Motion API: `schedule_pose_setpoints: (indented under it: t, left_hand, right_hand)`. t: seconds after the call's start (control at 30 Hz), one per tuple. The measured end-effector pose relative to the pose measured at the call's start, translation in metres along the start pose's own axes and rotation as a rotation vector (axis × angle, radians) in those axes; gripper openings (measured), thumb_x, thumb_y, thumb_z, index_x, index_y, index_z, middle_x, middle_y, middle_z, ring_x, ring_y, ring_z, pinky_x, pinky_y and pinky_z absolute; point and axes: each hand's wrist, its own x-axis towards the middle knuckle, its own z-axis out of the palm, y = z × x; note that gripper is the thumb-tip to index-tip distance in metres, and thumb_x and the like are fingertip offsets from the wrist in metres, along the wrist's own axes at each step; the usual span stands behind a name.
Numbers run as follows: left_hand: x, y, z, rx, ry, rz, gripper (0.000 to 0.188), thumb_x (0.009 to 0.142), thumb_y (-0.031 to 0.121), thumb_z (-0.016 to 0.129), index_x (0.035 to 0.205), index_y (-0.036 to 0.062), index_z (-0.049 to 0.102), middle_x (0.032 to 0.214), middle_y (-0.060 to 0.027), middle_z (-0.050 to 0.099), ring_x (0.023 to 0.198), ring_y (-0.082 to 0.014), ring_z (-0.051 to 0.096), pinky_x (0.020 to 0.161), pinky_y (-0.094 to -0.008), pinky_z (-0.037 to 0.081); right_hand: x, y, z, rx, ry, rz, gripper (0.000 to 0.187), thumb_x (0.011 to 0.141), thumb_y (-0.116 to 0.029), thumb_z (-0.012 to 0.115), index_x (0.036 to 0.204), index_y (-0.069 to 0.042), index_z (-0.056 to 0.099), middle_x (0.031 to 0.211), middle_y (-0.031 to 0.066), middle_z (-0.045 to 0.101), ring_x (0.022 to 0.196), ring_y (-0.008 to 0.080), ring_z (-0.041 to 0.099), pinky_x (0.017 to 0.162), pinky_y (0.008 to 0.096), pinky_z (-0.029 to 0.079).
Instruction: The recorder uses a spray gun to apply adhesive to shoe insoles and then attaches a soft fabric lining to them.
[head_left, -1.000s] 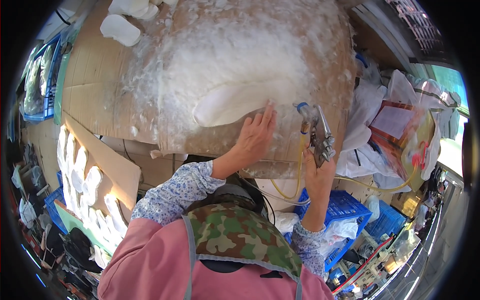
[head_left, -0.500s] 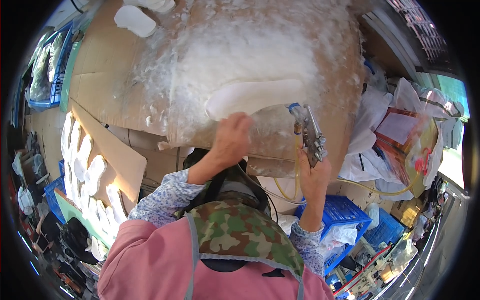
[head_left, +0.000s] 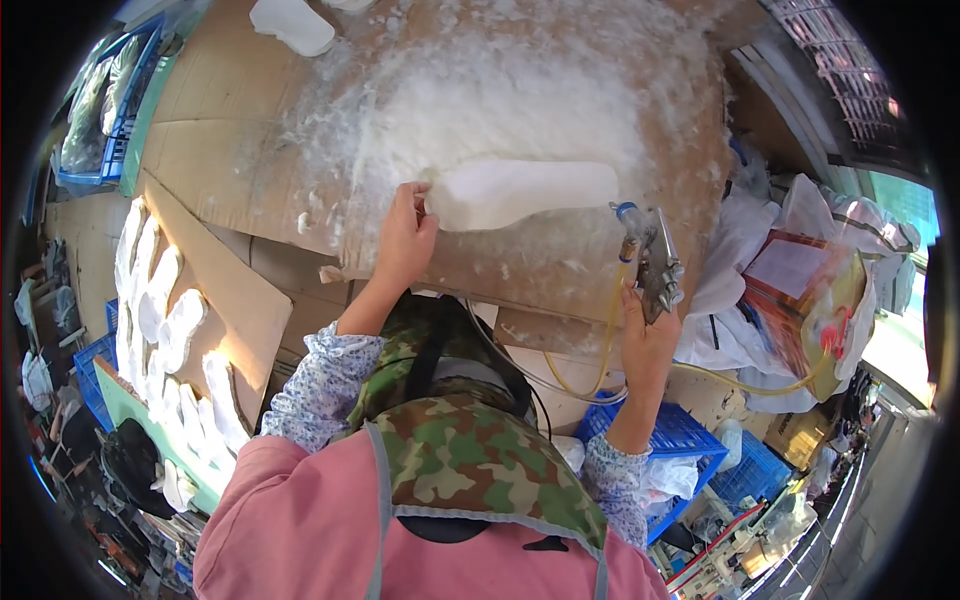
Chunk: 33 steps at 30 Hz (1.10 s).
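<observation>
A white shoe insole (head_left: 530, 192) lies lengthwise on the cardboard work surface (head_left: 230, 170), over a patch of white fuzzy residue. At its left end is my left hand (head_left: 407, 235), the fingers curled in and pinching the edge. My right hand (head_left: 648, 335) is wrapped around a metal spray gun (head_left: 655, 275) with a blue-capped fitting. The gun stands just beyond the insole's right end, apart from it. A yellow hose (head_left: 612, 335) runs from the gun.
More white insoles (head_left: 293, 25) lie at the far left of the cardboard. Several insoles (head_left: 183, 330) rest on a slanted board at left. A blue crate (head_left: 690, 440) stands below my right arm. White plastic bags (head_left: 720, 270) crowd the right side.
My left hand has moved left, from the insole's near edge to its left end. The insole has shifted slightly right. My right hand and the spray gun have moved a little right.
</observation>
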Motion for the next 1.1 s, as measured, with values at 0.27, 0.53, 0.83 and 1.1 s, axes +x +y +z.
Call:
schedule_pose_setpoints:
  t: [0.27, 0.53, 0.83, 1.1]
  left_hand:
    - [0.007, 0.002, 0.003, -0.006, -0.029, -0.008, 0.036, 0.08, -0.001, 0.054, 0.116, 0.0007, 0.051, 0.087, -0.0175, 0.061, 0.079, -0.0302, 0.061, 0.072, -0.0384, 0.048]
    - [-0.007, -0.003, -0.01, -0.062, 0.095, 0.051, 0.035, 0.078, -0.001, 0.056, 0.113, 0.0042, 0.055, 0.083, -0.0167, 0.064, 0.073, -0.0298, 0.063, 0.066, -0.0383, 0.05]
    - [-0.068, 0.063, -0.054, -0.636, 0.007, -0.01, 0.038, 0.078, -0.002, 0.056, 0.116, 0.0011, 0.055, 0.088, -0.0088, 0.059, 0.08, -0.0193, 0.058, 0.073, -0.0359, 0.05]
    - [-0.139, 0.08, -0.148, -0.575, 0.023, 0.06, 0.039, 0.079, -0.001, 0.057, 0.118, 0.0001, 0.054, 0.101, -0.0099, 0.058, 0.091, -0.0181, 0.057, 0.08, -0.032, 0.049]
  right_hand:
    - [-0.018, -0.003, 0.017, -0.185, -0.076, -0.013, 0.029, 0.09, -0.018, 0.065, 0.112, 0.0, 0.058, 0.09, 0.0186, 0.066, 0.08, 0.0336, 0.064, 0.074, 0.0385, 0.049]
    - [-0.044, -0.017, 0.042, -0.118, -0.23, -0.081, 0.035, 0.087, -0.021, 0.066, 0.113, 0.002, 0.06, 0.094, 0.0213, 0.067, 0.087, 0.0364, 0.064, 0.077, 0.0403, 0.048]
    - [-0.083, -0.006, -0.018, 0.084, -0.008, 0.131, 0.03, 0.089, -0.015, 0.067, 0.11, 0.006, 0.061, 0.077, 0.0067, 0.064, 0.053, 0.0089, 0.049, 0.043, 0.0243, 0.034]
    - [-0.105, -0.037, -0.008, 0.132, -0.161, 0.11, 0.032, 0.091, -0.012, 0.063, 0.117, 0.006, 0.06, 0.087, 0.0047, 0.065, 0.044, 0.0055, 0.036, 0.039, 0.0228, 0.029]
